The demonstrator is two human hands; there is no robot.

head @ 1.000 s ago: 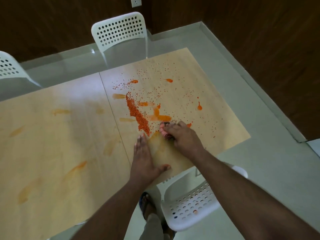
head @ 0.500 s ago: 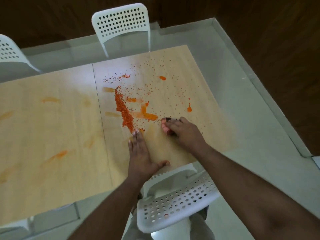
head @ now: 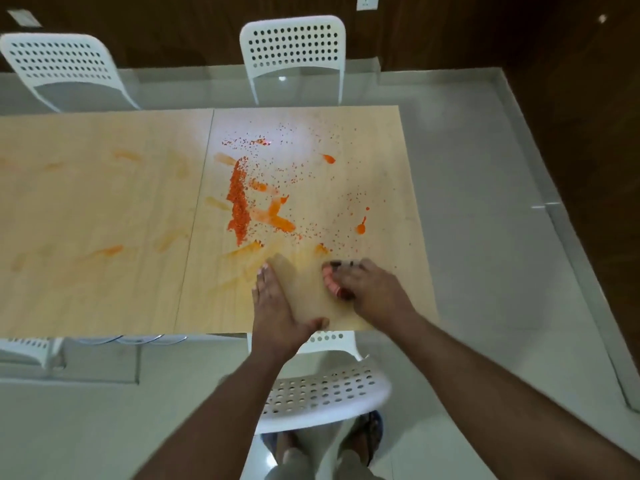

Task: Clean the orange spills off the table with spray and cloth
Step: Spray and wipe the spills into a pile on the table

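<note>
On the light wood table (head: 86,299) lies an orange spill (head: 238,202): a dense strip of orange grains, wet smears (head: 277,220) beside it and scattered specks and drops (head: 361,228). My left hand (head: 277,306) rests flat on the table near the front edge, fingers straight, fingertips just below the strip's lower end. My right hand (head: 370,289) is to its right, fingers curled over a small dark-and-red wad (head: 341,292) pressed on the table. Most of the wad is hidden, and I cannot tell what it is.
Faint orange streaks (head: 104,252) mark the table's left panel. White perforated chairs stand at the far side (head: 294,46), far left (head: 59,64) and right under my arms (head: 325,393). The table's right edge is close to my right hand. Pale tiled floor surrounds it.
Both hands have drawn back a little from the grain strip toward the front edge, leaving a pale orange smear. The view has swung to face the table squarely.
</note>
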